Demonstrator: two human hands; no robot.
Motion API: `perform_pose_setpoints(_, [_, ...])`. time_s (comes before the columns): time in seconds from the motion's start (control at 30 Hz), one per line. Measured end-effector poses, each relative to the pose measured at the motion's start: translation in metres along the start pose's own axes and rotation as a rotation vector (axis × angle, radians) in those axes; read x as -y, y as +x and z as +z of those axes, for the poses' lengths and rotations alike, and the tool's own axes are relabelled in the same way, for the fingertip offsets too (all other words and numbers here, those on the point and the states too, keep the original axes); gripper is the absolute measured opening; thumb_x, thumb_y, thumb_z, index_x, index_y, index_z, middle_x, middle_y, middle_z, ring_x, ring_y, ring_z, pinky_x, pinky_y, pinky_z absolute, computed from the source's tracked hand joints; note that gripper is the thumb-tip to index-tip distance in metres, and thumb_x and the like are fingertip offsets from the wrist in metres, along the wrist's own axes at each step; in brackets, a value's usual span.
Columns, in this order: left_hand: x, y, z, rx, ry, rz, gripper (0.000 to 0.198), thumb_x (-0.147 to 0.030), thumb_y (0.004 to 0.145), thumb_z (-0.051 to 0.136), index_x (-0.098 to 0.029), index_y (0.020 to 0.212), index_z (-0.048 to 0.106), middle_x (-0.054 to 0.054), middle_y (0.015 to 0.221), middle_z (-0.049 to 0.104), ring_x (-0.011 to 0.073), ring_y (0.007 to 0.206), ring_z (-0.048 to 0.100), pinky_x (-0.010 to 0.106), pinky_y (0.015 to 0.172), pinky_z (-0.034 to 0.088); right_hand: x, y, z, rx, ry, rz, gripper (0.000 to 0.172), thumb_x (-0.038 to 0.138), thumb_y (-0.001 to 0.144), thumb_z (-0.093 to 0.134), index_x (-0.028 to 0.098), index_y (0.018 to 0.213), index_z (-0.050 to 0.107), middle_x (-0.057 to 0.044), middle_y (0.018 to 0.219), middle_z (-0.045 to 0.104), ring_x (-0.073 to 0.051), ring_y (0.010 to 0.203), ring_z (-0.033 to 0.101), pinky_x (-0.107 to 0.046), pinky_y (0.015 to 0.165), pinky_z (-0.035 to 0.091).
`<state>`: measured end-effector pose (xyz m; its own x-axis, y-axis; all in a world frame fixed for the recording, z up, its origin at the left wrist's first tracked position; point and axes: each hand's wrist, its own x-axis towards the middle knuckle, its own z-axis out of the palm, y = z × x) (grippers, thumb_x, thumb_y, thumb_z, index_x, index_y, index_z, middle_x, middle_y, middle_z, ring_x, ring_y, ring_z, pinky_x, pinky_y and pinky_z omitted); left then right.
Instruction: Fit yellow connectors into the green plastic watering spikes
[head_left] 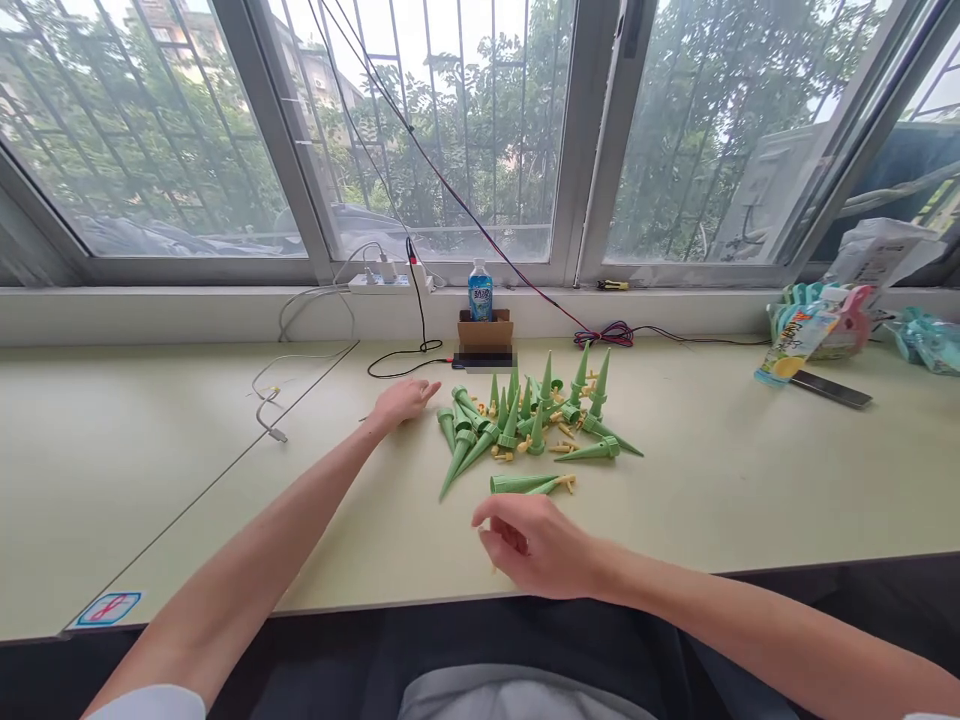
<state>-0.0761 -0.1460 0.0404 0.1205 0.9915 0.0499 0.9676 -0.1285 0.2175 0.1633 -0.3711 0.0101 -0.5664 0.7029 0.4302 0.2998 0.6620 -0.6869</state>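
On the table, my left hand (405, 400) rests with its fingers stretched toward the pile; I see nothing in it. My right hand (538, 545) is over the table's front part, fingers curled in and the thumb and index tips close together. Whether something small is between them is too small to make out. Just beyond it lie green plastic plant watering spikes (521, 484), one with a yellow valve (568, 483) at its end. Farther back is a pile of several green watering spikes (507, 420), some upright, others on their sides, with small yellow valves among them.
Behind the pile, a blue-labelled bottle (481, 292) stands by a brown cardboard box (486, 328). A power strip (390, 284) sits on the ledge. Cables (607, 333) run across the back. On the right lie a phone (832, 389) and a colourful pouch (799, 335).
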Motion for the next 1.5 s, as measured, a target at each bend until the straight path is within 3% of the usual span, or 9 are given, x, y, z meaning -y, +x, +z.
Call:
perform_pose_setpoints(0.13, [0.003,-0.007,0.006,-0.015,0.046,0.000,0.048,-0.053,0.088,0.040,-0.021,0.114,0.066,0.017,0.122,0.066,0.0340,0.113,0.058,0.041,0.090,0.045,-0.011,0.014,0.005,-0.012,-0.067,-0.087,0.013,0.015,0.087,0.049,0.019,0.095,0.058,0.004,0.066,0.053,-0.009,0.055,0.047,-0.020,0.058,0.041])
perform_pose_setpoints(0.47, [0.001,-0.050,0.003,-0.103,0.127,-0.047,0.047,-0.036,0.085,0.042,-0.020,0.125,0.063,0.014,0.117,0.068,0.0323,0.102,0.063,0.038,0.078,0.048,-0.052,0.029,-0.020,-0.039,-0.131,-0.227,0.010,0.012,0.086,0.048,0.018,0.090,0.055,0.001,0.070,0.053,-0.009,0.056,0.045,-0.020,0.056,0.039])
perform_pose_setpoints(0.7, [0.015,-0.075,0.000,-0.168,0.227,-0.041,0.038,-0.027,0.086,0.036,-0.020,0.102,0.070,0.011,0.108,0.069,0.0276,0.082,0.065,0.035,0.065,0.045,-0.056,0.030,-0.019,-0.136,-0.127,-0.305,0.011,0.012,0.087,0.046,0.019,0.091,0.053,0.001,0.072,0.055,-0.008,0.055,0.046,-0.019,0.055,0.039])
perform_pose_setpoints(0.8, [0.015,-0.077,-0.002,-0.158,0.207,-0.060,0.036,-0.028,0.086,0.037,-0.020,0.103,0.068,0.011,0.105,0.068,0.0268,0.082,0.064,0.034,0.063,0.043,-0.053,0.028,-0.016,-0.141,-0.183,-0.361,0.011,0.011,0.086,0.046,0.019,0.090,0.052,0.003,0.069,0.052,-0.008,0.053,0.041,-0.019,0.052,0.035])
perform_pose_setpoints(1.0, [-0.015,-0.081,-0.009,-0.184,-0.048,-0.067,0.025,-0.035,0.083,0.047,-0.023,0.095,0.067,0.004,0.081,0.070,0.0210,0.075,0.063,0.028,0.064,0.042,-0.046,0.026,-0.014,-0.124,-0.312,-0.503,0.011,0.010,0.081,0.046,0.020,0.086,0.051,0.004,0.063,0.049,-0.009,0.049,0.032,-0.022,0.044,0.025])
perform_pose_setpoints(1.17, [-0.045,-0.087,-0.006,-0.276,-0.152,-0.039,0.022,-0.036,0.084,0.049,-0.024,0.089,0.067,0.000,0.070,0.069,0.0175,0.063,0.060,0.026,0.064,0.042,-0.039,0.023,-0.010,-0.043,-0.346,-0.485,0.009,0.013,0.080,0.045,0.020,0.080,0.051,0.004,0.062,0.049,-0.009,0.048,0.031,-0.021,0.042,0.023])
perform_pose_setpoints(1.37, [-0.064,-0.100,0.002,-0.313,-0.168,-0.044,0.025,-0.039,0.086,0.048,-0.024,0.089,0.067,0.001,0.072,0.069,0.0169,0.059,0.058,0.027,0.060,0.042,-0.034,0.018,-0.003,-0.012,-0.335,-0.503,0.009,0.015,0.080,0.045,0.020,0.075,0.050,0.005,0.059,0.046,-0.009,0.047,0.030,-0.023,0.041,0.020])
perform_pose_setpoints(1.5, [-0.073,-0.104,0.003,-0.397,-0.208,0.009,0.028,-0.042,0.088,0.049,-0.021,0.088,0.067,0.006,0.082,0.069,0.0199,0.074,0.063,0.030,0.072,0.046,-0.034,0.019,-0.004,-0.024,-0.288,-0.469,0.010,0.012,0.082,0.045,0.019,0.081,0.052,0.004,0.062,0.048,-0.009,0.048,0.031,-0.023,0.042,0.023])
